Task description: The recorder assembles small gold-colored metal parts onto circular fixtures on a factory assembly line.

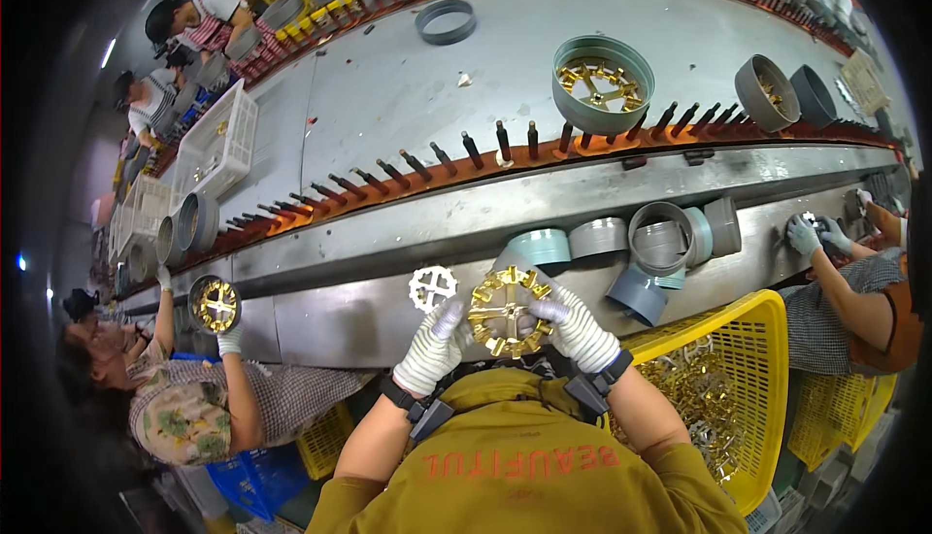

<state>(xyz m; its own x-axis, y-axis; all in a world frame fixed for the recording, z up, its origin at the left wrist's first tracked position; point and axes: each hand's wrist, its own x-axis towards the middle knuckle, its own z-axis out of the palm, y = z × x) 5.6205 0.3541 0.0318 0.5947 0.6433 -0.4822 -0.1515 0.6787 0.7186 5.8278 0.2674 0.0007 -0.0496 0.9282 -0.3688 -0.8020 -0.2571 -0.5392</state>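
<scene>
Between my gloved hands is a round gold metal wheel (486, 307) with crossed spokes and small clip-like pieces round its rim. My right hand (580, 328) is closed on the wheel's right side, its thumb over the rim. At the left side my left hand (431, 350) has its fingers bent against the rim; they partly hide each other. Just beyond my left fingers, a flat silver toothed wheel (432, 288) rests on the steel ledge (320, 316).
Several grey and green rings (597, 238) are piled on the ledge at right. A yellow basket (772, 369) of loose gold pieces stands by my right arm. Upright dark pegs (472, 150) line the conveyor, which carries a green ring (560, 112). Co-workers sit on both sides.
</scene>
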